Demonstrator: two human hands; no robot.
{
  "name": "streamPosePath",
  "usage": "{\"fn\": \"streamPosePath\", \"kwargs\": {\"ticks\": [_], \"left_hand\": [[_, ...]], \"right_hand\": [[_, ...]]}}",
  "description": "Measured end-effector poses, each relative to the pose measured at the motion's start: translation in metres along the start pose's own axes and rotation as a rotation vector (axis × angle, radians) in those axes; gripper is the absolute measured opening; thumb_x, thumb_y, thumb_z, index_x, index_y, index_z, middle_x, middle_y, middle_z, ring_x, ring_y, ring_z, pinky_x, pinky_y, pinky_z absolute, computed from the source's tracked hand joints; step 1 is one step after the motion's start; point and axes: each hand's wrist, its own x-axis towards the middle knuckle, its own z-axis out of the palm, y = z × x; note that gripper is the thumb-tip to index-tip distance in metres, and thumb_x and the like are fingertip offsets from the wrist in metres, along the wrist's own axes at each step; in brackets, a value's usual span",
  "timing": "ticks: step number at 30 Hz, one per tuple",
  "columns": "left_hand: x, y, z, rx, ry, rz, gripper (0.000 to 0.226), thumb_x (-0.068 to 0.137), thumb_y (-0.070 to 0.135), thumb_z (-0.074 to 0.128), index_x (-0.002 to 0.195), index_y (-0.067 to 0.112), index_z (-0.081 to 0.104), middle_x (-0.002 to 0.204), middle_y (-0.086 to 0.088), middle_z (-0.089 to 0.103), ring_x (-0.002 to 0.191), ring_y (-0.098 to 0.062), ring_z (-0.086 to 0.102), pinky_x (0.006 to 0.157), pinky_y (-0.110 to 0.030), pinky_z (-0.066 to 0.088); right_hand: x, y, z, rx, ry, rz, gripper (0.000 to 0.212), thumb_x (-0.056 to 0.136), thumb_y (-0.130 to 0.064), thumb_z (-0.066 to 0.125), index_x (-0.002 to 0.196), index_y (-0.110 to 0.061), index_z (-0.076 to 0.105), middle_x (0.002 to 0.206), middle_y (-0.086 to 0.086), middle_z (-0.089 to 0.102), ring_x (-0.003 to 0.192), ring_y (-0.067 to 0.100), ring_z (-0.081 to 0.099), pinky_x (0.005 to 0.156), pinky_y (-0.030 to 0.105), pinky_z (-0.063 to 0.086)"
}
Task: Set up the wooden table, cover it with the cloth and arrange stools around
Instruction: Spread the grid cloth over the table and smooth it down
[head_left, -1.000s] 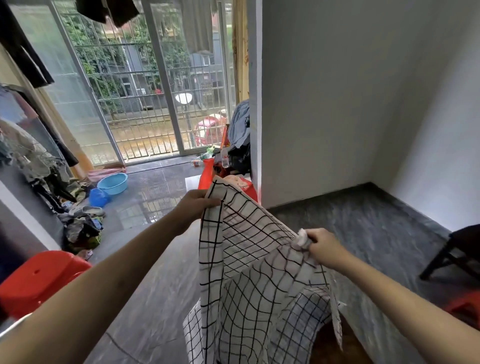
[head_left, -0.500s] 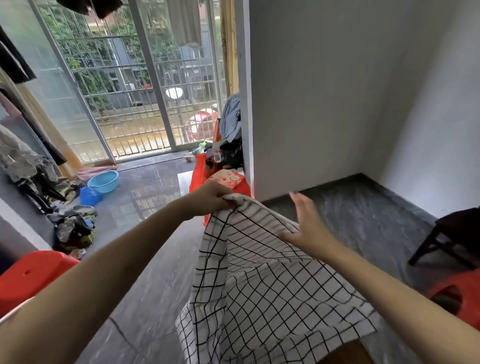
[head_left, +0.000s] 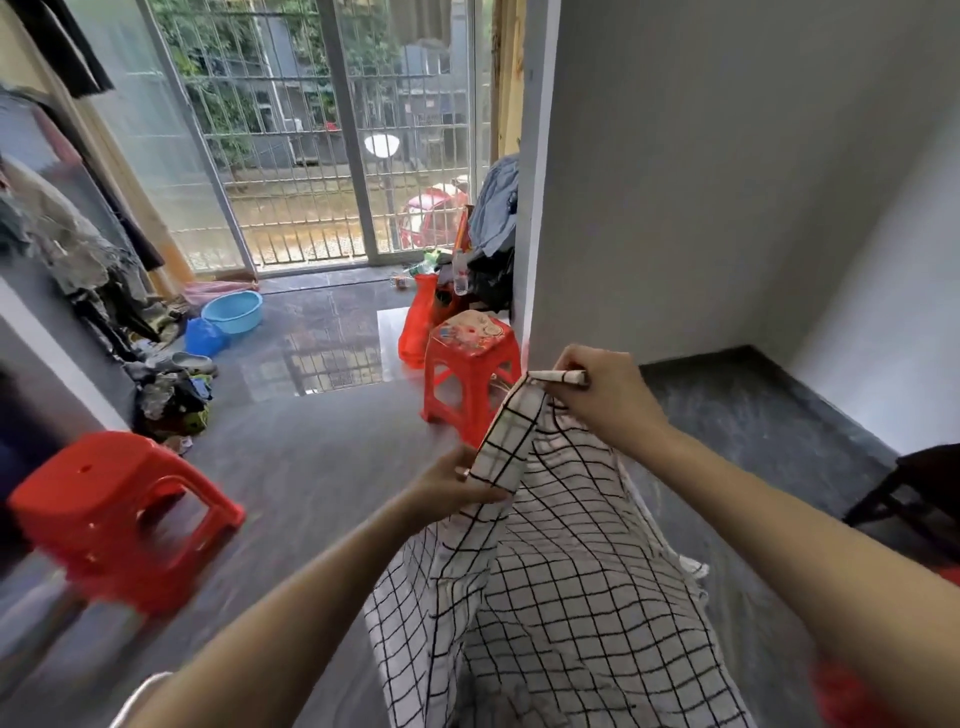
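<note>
A white cloth with a black grid (head_left: 561, 597) hangs in front of me, bunched and draped down to the bottom of the view. My left hand (head_left: 457, 480) grips a folded edge of it low in the middle. My right hand (head_left: 602, 392) pinches a rolled corner of the cloth higher up. One red plastic stool (head_left: 470, 371) stands just beyond my hands by the wall corner. Another red stool (head_left: 119, 514) stands on the floor at the left. The wooden table is hidden under the cloth.
A dark chair (head_left: 914, 493) sits at the right edge. Something red (head_left: 852, 696) shows at the bottom right. A blue basin (head_left: 232, 310), a blue bag, shoes and a pile of clothes (head_left: 171, 400) lie along the left wall. Bags and bottles crowd the grey wall corner (head_left: 535, 260).
My right hand, open on the cloth half a second ago, now pinches a rolled corner. My left hand has dropped lower and nearer. The view has tipped down, showing both red stools.
</note>
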Motion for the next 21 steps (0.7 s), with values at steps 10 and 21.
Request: {"fn": "streamPosePath", "kwargs": {"ticks": [10,21], "left_hand": [[0.027,-0.087,0.014,0.423,0.106,-0.404,0.023,0.083,0.046,0.070,0.070,0.027,0.067,0.074,0.005,0.068,0.071,-0.013,0.063,0.074,-0.031,0.054],[0.054,0.026,-0.032,0.343,0.468,0.081,0.014,0.096,0.011,0.050,0.092,0.015,0.062,0.089,-0.008,0.066,0.084,-0.026,0.060,0.066,-0.030,0.039]], "right_hand": [[-0.008,0.031,-0.049,-0.037,0.048,0.043,0.015,0.080,-0.025,0.078,0.072,-0.024,0.066,0.064,-0.010,0.065,0.063,0.006,0.059,0.058,0.025,0.045],[-0.024,0.093,-0.092,-0.382,-0.202,0.341,0.035,0.062,-0.044,0.067,0.074,-0.012,0.066,0.059,-0.001,0.062,0.060,0.019,0.061,0.056,0.032,0.047]]}}
